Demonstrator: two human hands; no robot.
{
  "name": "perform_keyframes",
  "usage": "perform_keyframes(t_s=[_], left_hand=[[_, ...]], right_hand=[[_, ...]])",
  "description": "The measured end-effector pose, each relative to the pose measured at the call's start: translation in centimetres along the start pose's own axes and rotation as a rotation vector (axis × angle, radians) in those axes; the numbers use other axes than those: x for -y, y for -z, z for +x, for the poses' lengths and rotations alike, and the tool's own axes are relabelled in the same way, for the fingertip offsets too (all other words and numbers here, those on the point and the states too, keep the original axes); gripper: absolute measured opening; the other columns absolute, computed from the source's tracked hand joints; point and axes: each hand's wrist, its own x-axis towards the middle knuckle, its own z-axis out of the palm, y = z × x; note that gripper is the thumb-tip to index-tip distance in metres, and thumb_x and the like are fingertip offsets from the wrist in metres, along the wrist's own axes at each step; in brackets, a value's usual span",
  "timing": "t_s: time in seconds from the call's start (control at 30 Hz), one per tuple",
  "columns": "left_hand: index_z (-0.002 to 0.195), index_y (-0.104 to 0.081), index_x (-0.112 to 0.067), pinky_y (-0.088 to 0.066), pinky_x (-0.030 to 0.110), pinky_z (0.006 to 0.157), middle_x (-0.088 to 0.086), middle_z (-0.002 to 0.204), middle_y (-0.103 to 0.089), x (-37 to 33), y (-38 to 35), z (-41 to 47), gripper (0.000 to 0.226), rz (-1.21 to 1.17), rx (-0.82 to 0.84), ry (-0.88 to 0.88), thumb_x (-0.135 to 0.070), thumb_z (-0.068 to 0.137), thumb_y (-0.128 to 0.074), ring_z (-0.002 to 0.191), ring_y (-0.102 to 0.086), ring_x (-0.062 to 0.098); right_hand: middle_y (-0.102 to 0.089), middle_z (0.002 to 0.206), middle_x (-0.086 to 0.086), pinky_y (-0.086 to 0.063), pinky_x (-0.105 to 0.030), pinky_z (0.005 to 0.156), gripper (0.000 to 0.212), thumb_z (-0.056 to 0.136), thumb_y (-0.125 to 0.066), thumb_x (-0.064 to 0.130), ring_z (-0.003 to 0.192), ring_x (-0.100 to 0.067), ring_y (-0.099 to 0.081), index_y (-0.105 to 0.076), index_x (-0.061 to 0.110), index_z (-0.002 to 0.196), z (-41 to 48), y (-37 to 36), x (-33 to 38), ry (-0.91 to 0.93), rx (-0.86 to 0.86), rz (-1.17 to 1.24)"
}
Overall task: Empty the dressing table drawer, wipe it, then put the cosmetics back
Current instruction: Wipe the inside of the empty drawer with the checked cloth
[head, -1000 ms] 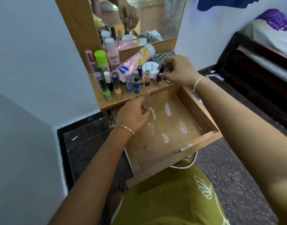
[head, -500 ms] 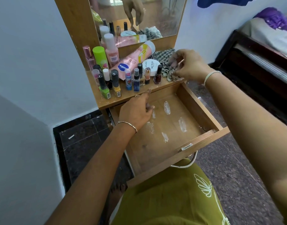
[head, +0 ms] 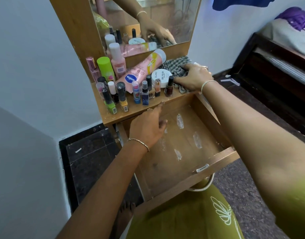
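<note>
Resting right hand (head: 194, 75) flat on checked cloth (head: 176, 65); left hand (head: 148, 128) loose over wooden drawer (head: 217, 163).

The worktop (head: 138, 110) holds a pink tube (head: 141, 73) (lying down). Bottles (head: 122, 99) stand before it. A checked cloth (head: 176, 66) lies to its right.

The right hand (head: 194, 76) covers the near half of the checked cloth (head: 176, 65) at 1 o'clock from the drawer (head: 217, 163). Its thumb is out of sight, so whether it grips or only presses the cloth cannot be told. The left hand (head: 146, 126) turns its palm away at the drawer's 11 o'clock corner, hiding that corner and whatever the curled fingers may hold. The right forearm (head: 243, 121) masks the drawer's 3 o'clock wall. The mirror (head: 174, 18) is cut off at 12 o'clock, and the blurred bed (head: 286, 31) at 2 o'clock. Labels on the small bottles (head: 122, 99) are too small to read.
</note>
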Motion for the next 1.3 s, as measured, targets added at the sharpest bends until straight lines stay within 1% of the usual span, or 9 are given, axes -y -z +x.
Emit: perform_keyframes(t_s=[0.17, 0.33, 0.5, 0.6, 0.73, 0.87, 1.0, 1.1, 1.3], left_hand=[[0.146, -0.027, -0.032, -0.050, 0.030, 0.065, -0.010, 0.089, -0.060, -0.3, -0.2, -0.7, 0.059, -0.051, -0.054, -0.082, -0.042, 0.093, -0.051, 0.073, -0.054, 0.010], [0.136, -0.042, -0.027, -0.045, 0.022, 0.055, -0.014, 0.077, -0.053, 0.1, 0.4, -2.8, 0.046, -0.178, -0.191, -0.066, -0.039, 0.093, -0.054, 0.061, -0.048, 0.001], [0.122, -0.054, -0.025, -0.050, 0.036, 0.076, -0.017, 0.082, -0.055, 2.0, 0.1, -5.4, 0.033, -0.242, -0.330, 0.030, -0.032, 0.090, -0.060, 0.079, -0.057, 0.011], [0.117, -0.057, -0.028, -0.034, 0.033, 0.083, -0.012, 0.097, -0.059, 3.1, -0.7, -6.3, 0.030, -0.208, -0.384, 0.134, -0.030, 0.087, -0.063, 0.096, -0.054, 0.015], [0.110, -0.056, -0.020, -0.036, 0.038, 0.088, 0.000, 0.108, -0.053, 3.6, -1.3, -7.1, 0.028, -0.290, -0.500, 0.367, -0.020, 0.083, -0.063, 0.103, -0.051, 0.020], [0.114, -0.051, -0.007, -0.041, 0.044, 0.095, 0.014, 0.119, -0.046, 4.4, -1.8, -6.2, 0.029, -0.482, -0.578, 0.597, -0.017, 0.087, -0.059, 0.109, -0.049, 0.030], [0.127, -0.044, -0.001, -0.035, 0.038, 0.102, 0.021, 0.134, -0.038, 4.5, -1.9, -4.6, 0.041, -0.758, -0.503, 0.844, -0.027, 0.096, -0.050, 0.124, -0.041, 0.033], [0.134, -0.041, 0.000, -0.031, 0.043, 0.108, 0.026, 0.140, -0.036, 4.8, -2.3, -3.7, 0.047, -0.782, -0.398, 0.874, -0.033, 0.100, -0.038, 0.130, -0.037, 0.038], [0.130, -0.047, -0.008, -0.035, 0.048, 0.107, 0.020, 0.134, -0.049, 6.3, -3.7, -3.8, 0.048, -0.738, -0.334, 0.823, -0.040, 0.101, -0.026, 0.125, -0.045, 0.037]], right_hand=[[-0.057, 0.116, -0.018, -0.046, -0.040, 0.089, 0.041, 0.084, -0.053, 0.036, 0.111, -0.037, -0.052, -0.063, 0.017, 0.118, 0.0, -0.5, 0.6, 0.061, -0.150, -0.151], [-0.063, 0.111, -0.018, -0.048, -0.038, 0.086, 0.031, 0.084, -0.050, 0.026, 0.106, -0.036, -0.057, -0.067, 0.013, 0.108, -0.9, 0.6, -0.9, -0.012, -0.227, 0.122], [-0.071, 0.106, -0.011, -0.044, -0.026, 0.081, 0.030, 0.085, -0.054, 0.024, 0.102, -0.024, -0.063, -0.069, 0.015, 0.110, -4.1, 3.3, -3.1, -0.075, -0.282, 0.372], [-0.069, 0.076, 0.005, -0.043, -0.013, 0.063, 0.018, 0.084, -0.054, 0.021, 0.062, 0.009, -0.059, -0.069, 0.014, 0.091, -6.9, 4.8, -4.0, -0.108, -0.263, 0.647], [-0.059, 0.044, 0.018, -0.041, -0.009, 0.048, 0.022, 0.090, -0.050, 0.005, 0.044, 0.009, -0.055, -0.056, 0.015, 0.071, -10.9, 6.0, -4.9, -0.165, -0.193, 0.915], [-0.054, 0.042, 0.014, -0.037, -0.016, 0.043, 0.027, 0.085, -0.060, 0.015, 0.041, 0.004, -0.048, -0.053, 0.016, 0.059, -13.3, 4.3, -6.3, -0.209, 0.013, 0.708], [-0.067, 0.090, -0.009, -0.046, -0.030, 0.072, 0.017, 0.086, -0.057, 0.020, 0.087, -0.025, -0.062, -0.072, 0.014, 0.090, -13.7, -0.4, -5.6, -0.174, 0.064, 0.305], [-0.046, 0.120, -0.018, -0.049, -0.042, 0.083, 0.021, 0.092, -0.051, 0.018, 0.099, -0.037, -0.056, -0.064, 0.002, 0.098, -13.5, -3.8, -3.6, -0.001, -0.033, -0.090], [-0.041, 0.128, -0.019, -0.052, -0.044, 0.076, 0.041, 0.092, -0.059, 0.023, 0.115, -0.038, -0.045, -0.054, -0.002, 0.125, -11.4, -7.6, -2.8, 0.066, 0.156, -0.460]])
